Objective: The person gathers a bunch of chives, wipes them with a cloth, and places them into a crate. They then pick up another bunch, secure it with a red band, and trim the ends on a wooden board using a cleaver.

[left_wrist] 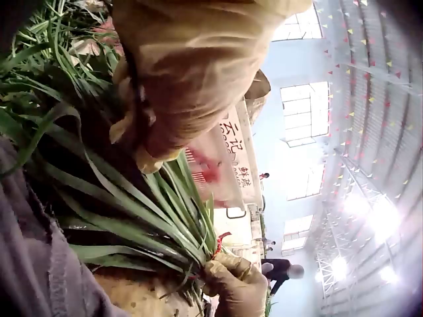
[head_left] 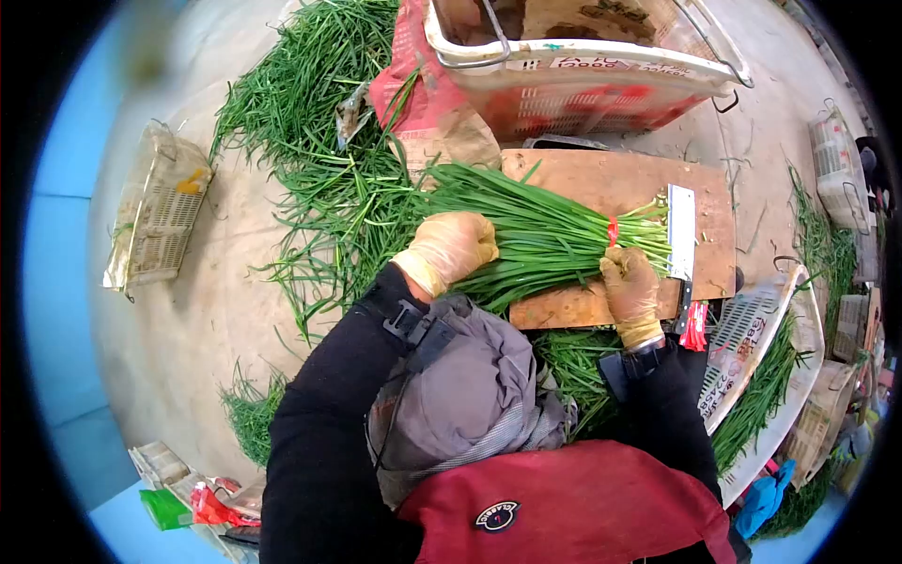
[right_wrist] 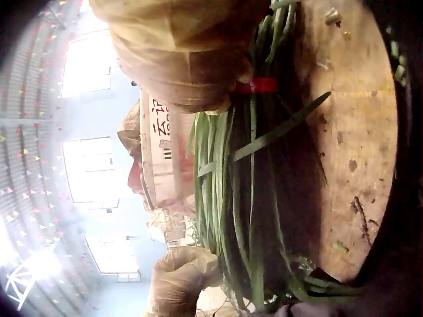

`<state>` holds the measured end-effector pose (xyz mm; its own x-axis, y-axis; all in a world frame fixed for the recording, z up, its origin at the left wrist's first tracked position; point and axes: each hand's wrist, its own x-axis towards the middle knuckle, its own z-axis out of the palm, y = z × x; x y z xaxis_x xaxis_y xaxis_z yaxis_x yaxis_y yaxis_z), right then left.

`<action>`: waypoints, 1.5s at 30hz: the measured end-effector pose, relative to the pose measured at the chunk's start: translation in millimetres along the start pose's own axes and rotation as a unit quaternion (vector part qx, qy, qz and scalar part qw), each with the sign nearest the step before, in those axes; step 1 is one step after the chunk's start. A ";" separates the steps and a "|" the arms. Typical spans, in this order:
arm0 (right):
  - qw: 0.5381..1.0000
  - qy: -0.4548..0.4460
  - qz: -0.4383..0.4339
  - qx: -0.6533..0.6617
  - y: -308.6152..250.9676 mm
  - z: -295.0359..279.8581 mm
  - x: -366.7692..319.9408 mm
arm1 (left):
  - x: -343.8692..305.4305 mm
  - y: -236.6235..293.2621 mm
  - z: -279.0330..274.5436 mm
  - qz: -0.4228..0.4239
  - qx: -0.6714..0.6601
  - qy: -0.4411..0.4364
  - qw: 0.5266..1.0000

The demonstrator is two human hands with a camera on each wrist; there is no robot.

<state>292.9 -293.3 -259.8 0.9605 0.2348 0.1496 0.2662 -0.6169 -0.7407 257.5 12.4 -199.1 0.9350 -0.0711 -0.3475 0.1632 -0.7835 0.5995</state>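
A bunch of garlic chives point(head_left: 536, 230) lies across a wooden board point(head_left: 700, 183), its stem end to the right. A red band point(head_left: 613, 231) circles it near the stems. My gloved left hand point(head_left: 447, 252) grips the leafy part with curled fingers; in the left wrist view its fingertips sit among the leaves. My gloved right hand point(head_left: 631, 289) holds the near side of the bunch by the band, thumb and fingers bent against the stems. Just past the stem ends lies a knife point(head_left: 681, 235) with a broad pale blade and dark handle.
Red bands point(head_left: 693, 329) hang beside the knife handle. Loose chives point(head_left: 310, 103) are heaped at the left. A large crate point(head_left: 592, 99) stands beyond the board, a white basket point(head_left: 752, 362) of chives at right. Another crate point(head_left: 160, 216) sits far left.
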 end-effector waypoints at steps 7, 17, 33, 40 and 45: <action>0.999 -0.004 -0.021 -0.024 -3.0 -1.5 1.8 | 5.4 -2.6 7.9 0.039 0.041 0.026 0.998; 1.000 -0.023 0.011 0.004 -4.3 -10.0 2.8 | -6.3 47.8 -30.0 0.027 0.093 -0.082 0.992; 0.984 -0.034 -0.166 0.061 -80.5 -12.0 25.0 | -17.7 86.3 -51.2 0.127 0.017 0.000 0.992; 0.987 -0.028 -0.145 0.058 -68.2 -40.3 8.6 | 44.9 70.6 47.0 0.304 0.295 0.033 0.905; 0.981 -0.005 -0.139 0.133 -65.7 -51.7 -7.3 | 50.8 65.0 77.3 0.264 0.273 0.011 0.925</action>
<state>272.7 -293.4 -178.4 0.8531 0.3733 0.3644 0.4851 -0.3107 -0.8174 291.3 -89.9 -233.6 0.8466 -0.5243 -0.0921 -0.4949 -0.8389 0.2266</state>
